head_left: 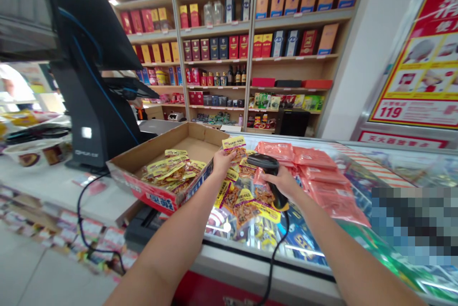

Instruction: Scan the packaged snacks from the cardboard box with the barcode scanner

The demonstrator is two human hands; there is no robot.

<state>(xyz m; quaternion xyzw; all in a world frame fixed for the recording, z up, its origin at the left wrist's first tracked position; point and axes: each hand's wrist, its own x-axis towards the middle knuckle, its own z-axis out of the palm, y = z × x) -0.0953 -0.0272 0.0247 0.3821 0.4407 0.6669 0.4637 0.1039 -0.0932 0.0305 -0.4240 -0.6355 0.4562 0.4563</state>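
Note:
My left hand (222,163) is closed on a small yellow-topped snack packet (234,143), held up over the glass counter. In my right hand (281,183) is a black barcode scanner (266,163), its head pointing left toward that packet and its cord hanging down the counter front. Several more snack packets (246,208) lie loose on the glass below both hands. Left of my forearm, an open cardboard box (200,136) holds a heap of the same yellow packets (175,167). Just right of the scanner sit stacked pink-red plastic packs (322,172).
A dark point-of-sale terminal (93,77) stands on the left of the white counter (93,201). The glass display counter (214,222) extends right, with green packs (372,244) along it. Behind are shelves (218,31) of boxes and bottles. A red fire notice (422,67) hangs at right.

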